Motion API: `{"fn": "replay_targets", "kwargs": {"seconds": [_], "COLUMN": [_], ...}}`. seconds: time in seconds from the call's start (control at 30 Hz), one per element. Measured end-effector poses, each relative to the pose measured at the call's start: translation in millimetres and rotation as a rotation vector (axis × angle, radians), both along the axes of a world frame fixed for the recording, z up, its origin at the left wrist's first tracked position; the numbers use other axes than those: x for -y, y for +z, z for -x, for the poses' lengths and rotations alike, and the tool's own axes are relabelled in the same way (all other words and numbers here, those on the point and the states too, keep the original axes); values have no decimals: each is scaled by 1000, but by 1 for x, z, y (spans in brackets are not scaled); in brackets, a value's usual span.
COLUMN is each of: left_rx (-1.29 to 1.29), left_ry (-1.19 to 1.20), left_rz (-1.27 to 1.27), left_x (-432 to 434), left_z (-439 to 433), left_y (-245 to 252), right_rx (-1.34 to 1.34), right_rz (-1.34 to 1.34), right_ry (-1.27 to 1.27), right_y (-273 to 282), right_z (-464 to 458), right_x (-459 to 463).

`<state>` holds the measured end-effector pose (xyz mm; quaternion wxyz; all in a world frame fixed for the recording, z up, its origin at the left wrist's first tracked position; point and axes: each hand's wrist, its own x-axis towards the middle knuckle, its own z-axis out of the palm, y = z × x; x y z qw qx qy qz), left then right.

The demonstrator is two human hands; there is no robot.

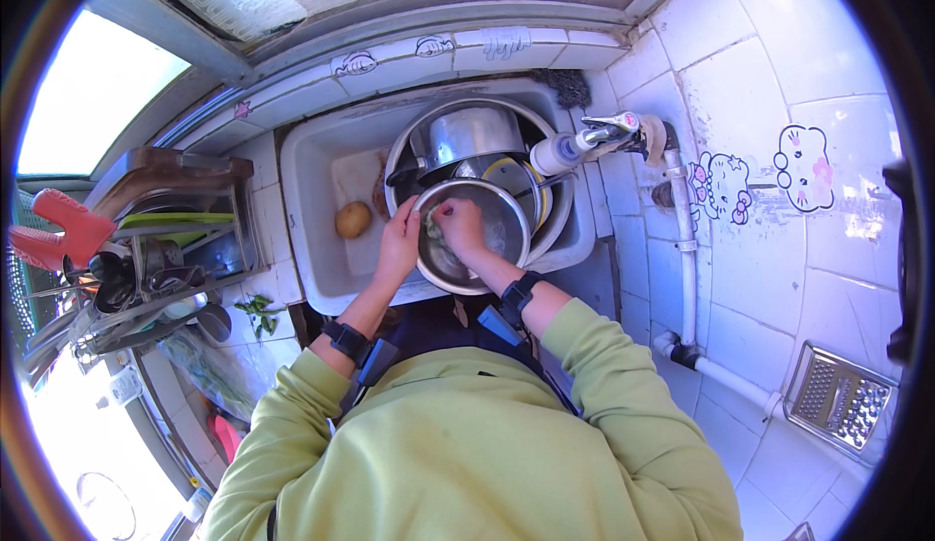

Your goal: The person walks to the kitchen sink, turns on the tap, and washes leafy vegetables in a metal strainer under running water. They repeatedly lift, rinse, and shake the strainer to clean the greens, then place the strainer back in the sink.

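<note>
My left hand [400, 240] grips the left rim of a round stainless steel bowl [511, 249], which is tilted over the front of the sink. Inside the bowl, the fingers of my right hand [460, 225] are closed on some pale green, wet stuff [434, 230]; what it is I cannot tell. Behind the bowl a metal pot [471, 132] and other cookware rest in a large metal basin [559, 219]. A potato [353, 219] lies on the sink floor, left of my left hand.
The white sink [314, 267] stands below a tiled window ledge. From the right, a faucet [595, 135] reaches over the basin. At left are a utensil-filled dish rack [168, 271], green chillies [259, 312] and a plastic bag [212, 369]. A box grater [840, 395] hangs at lower right.
</note>
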<state>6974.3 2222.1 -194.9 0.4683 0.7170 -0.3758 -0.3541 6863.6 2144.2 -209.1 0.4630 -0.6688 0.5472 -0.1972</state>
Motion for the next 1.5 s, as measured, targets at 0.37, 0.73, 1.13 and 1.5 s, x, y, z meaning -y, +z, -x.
{"fn": "replay_targets", "kwargs": {"seconds": [0.37, 0.73, 1.13, 1.5], "left_rx": [-40, -43, -72, -25], "left_ry": [11, -15, -7, -17], "left_rz": [28, 8, -16, 11], "left_x": [5, 4, 2, 2], "left_z": [-2, 0, 0, 0], "left_y": [-9, -7, -9, -8], "right_rx": [-205, -278, -404, -524], "right_rz": [168, 262, 261, 215], "right_ry": [696, 798, 791, 843], "right_y": [8, 22, 34, 38], "right_z": [25, 42, 43, 44], "right_x": [-11, -10, -9, -8]}}
